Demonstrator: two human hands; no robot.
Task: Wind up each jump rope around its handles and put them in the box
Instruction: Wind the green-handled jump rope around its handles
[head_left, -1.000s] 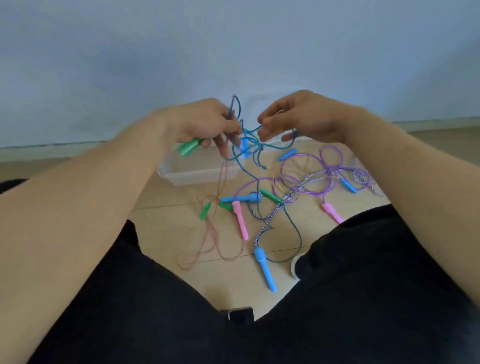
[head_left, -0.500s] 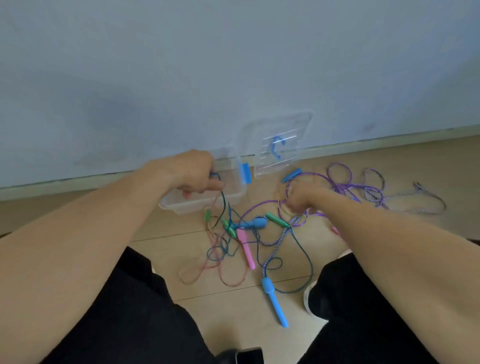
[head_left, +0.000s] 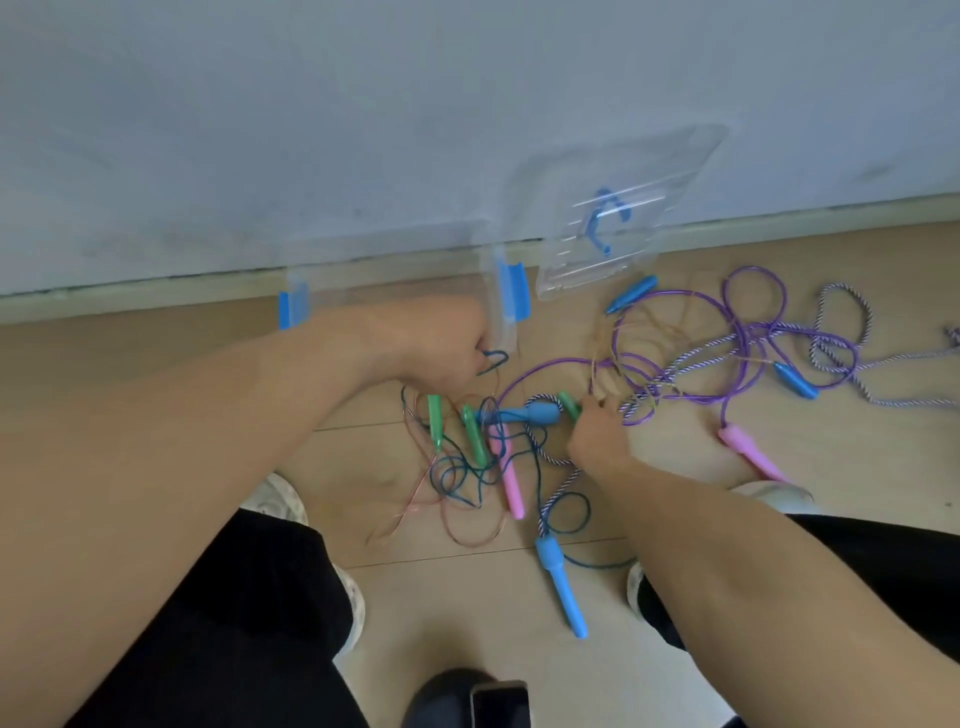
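Blurring box (head_left: 506, 332) | left hand (head_left: 436, 343) hides its grip | right hand (head_left: 592, 441) fingers unclear

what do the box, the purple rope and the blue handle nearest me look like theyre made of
Box: clear plastic, probably rigid; the floor shows through its wall, and its clips are opaque blue.
Purple rope: looks like smooth glossy plastic cord, with a light sheen and springy open loops.
Blue handle: matte moulded plastic by its even colour, though soft rubber cannot be ruled out.
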